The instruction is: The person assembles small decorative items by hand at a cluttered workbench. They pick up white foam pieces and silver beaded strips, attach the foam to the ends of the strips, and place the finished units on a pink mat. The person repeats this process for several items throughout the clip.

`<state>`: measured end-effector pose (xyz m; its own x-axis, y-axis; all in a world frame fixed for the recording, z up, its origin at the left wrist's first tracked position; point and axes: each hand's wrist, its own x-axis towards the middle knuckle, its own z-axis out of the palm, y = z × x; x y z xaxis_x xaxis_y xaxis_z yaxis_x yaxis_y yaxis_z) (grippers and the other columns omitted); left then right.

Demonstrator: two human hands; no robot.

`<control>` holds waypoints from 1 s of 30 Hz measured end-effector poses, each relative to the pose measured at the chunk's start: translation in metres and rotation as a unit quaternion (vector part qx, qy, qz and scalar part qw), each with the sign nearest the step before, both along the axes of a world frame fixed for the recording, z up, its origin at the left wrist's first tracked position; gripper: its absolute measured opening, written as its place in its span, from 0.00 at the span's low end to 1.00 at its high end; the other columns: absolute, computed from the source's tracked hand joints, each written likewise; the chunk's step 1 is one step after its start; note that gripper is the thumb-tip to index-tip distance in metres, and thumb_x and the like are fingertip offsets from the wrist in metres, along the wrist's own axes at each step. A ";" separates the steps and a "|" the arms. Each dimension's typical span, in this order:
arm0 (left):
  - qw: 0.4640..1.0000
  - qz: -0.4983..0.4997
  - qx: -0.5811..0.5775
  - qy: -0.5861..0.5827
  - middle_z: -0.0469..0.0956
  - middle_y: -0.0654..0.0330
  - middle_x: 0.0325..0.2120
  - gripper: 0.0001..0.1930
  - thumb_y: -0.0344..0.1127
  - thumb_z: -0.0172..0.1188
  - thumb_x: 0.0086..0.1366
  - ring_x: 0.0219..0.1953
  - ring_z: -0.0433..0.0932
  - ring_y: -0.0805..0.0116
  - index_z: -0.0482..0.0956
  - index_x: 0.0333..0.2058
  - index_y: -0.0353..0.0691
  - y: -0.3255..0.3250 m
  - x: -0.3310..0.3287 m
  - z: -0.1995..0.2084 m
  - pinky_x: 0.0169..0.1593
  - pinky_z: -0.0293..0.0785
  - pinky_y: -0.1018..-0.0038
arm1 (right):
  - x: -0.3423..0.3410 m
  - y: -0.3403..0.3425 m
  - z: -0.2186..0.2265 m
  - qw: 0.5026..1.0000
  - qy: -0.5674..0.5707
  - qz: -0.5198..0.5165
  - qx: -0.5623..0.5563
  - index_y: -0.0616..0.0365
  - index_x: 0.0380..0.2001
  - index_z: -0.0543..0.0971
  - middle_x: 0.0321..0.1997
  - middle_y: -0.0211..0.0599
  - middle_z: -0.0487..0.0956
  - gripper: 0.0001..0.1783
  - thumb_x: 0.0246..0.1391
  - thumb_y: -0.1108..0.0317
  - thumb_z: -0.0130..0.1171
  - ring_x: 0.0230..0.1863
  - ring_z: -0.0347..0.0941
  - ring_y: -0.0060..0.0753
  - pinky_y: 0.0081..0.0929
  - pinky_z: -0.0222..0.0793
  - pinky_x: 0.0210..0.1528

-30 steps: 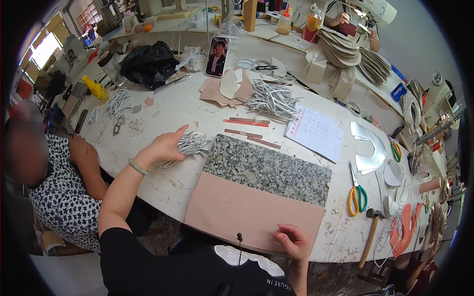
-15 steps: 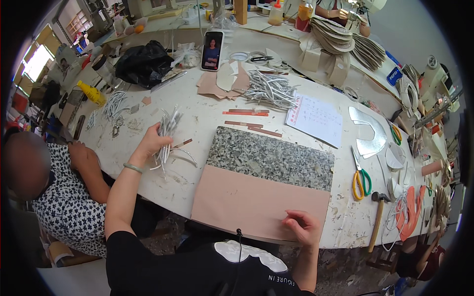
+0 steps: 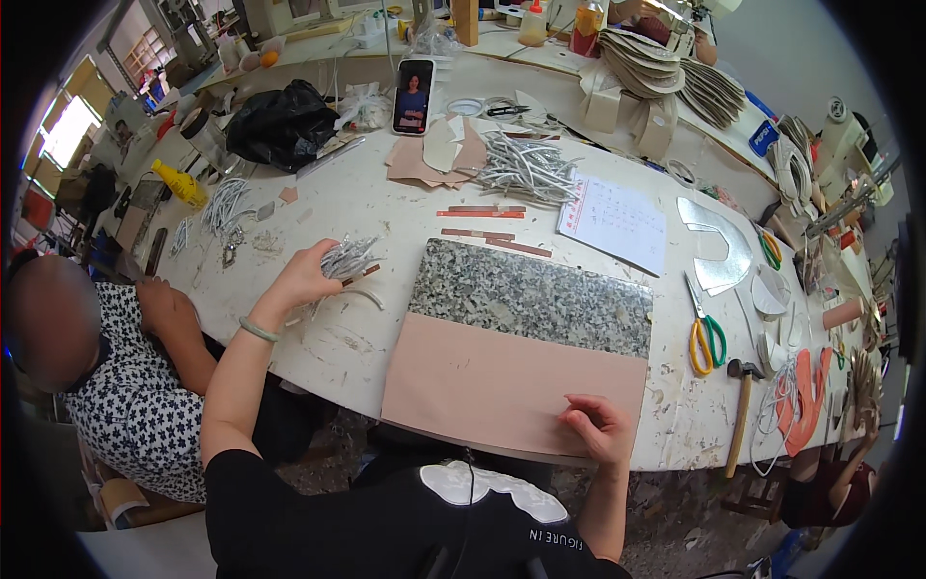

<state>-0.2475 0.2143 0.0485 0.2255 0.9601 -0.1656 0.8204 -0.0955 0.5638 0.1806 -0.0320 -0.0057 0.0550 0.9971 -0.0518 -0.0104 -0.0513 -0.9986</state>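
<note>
My left hand (image 3: 307,273) is closed around a bundle of thin silvery-white cords (image 3: 349,259), held over the left part of the white table. Loose cord ends and a small brown strip lie just beside it. Over the near right part of a pinkish-tan sheet (image 3: 502,381) hovers or rests my right hand (image 3: 600,427); its fingers are loosely curled, thumb apart, with nothing seen in them. The sheet covers the near half of a speckled grey granite slab (image 3: 531,294). Brown strips (image 3: 497,241) and an orange-red strip (image 3: 479,214) lie beyond the slab.
A larger cord pile (image 3: 526,169), a written paper (image 3: 617,224) and a propped phone (image 3: 413,96) stand farther back. Scissors (image 3: 707,333), a hammer (image 3: 741,415) and a silvery curved piece (image 3: 719,246) lie right. Another person (image 3: 145,367) sits at left, arm on the table edge.
The cord bundle in my left hand has tipped from upright to slanting right, and that hand has turned over it. My right hand stays nearly in place. The view has shifted slightly.
</note>
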 end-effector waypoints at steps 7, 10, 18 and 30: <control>0.997 -0.040 -0.027 0.065 0.80 0.47 0.33 0.28 0.33 0.63 0.42 0.36 0.79 0.51 0.72 0.46 0.36 0.002 -0.001 0.012 0.40 0.74 0.66 | 0.002 0.001 0.002 0.998 -0.052 0.014 0.010 0.68 0.42 0.77 0.31 0.37 0.81 0.12 0.54 0.78 0.59 0.34 0.77 0.24 0.19 0.72 0.39; 0.990 -0.080 0.005 0.120 0.79 0.48 0.31 0.25 0.32 0.62 0.43 0.35 0.77 0.49 0.71 0.44 0.38 -0.016 0.015 0.011 0.40 0.73 0.63 | 0.003 0.002 0.000 0.998 -0.055 0.022 0.019 0.68 0.42 0.77 0.31 0.37 0.81 0.12 0.53 0.78 0.59 0.34 0.77 0.24 0.19 0.72 0.38; 0.966 -0.106 0.139 0.189 0.76 0.52 0.29 0.21 0.30 0.61 0.46 0.36 0.75 0.51 0.70 0.42 0.41 -0.028 0.031 -0.023 0.40 0.72 0.60 | 0.003 -0.001 0.001 1.000 -0.023 0.014 0.012 0.67 0.42 0.78 0.31 0.37 0.81 0.12 0.53 0.77 0.60 0.33 0.76 0.23 0.19 0.72 0.38; 0.984 0.018 0.160 0.076 0.78 0.49 0.31 0.25 0.30 0.61 0.43 0.36 0.77 0.49 0.70 0.44 0.39 -0.038 0.021 -0.032 0.40 0.73 0.60 | 0.006 0.005 0.005 0.999 -0.038 0.014 0.000 0.63 0.40 0.80 0.34 0.34 0.82 0.13 0.51 0.72 0.64 0.36 0.77 0.22 0.19 0.72 0.40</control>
<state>-0.2260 0.1760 0.0166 0.1857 0.9755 0.1182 0.8992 -0.2172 0.3798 0.1862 -0.0268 -0.0004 0.0308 0.9983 -0.0495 0.0663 -0.0514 -0.9965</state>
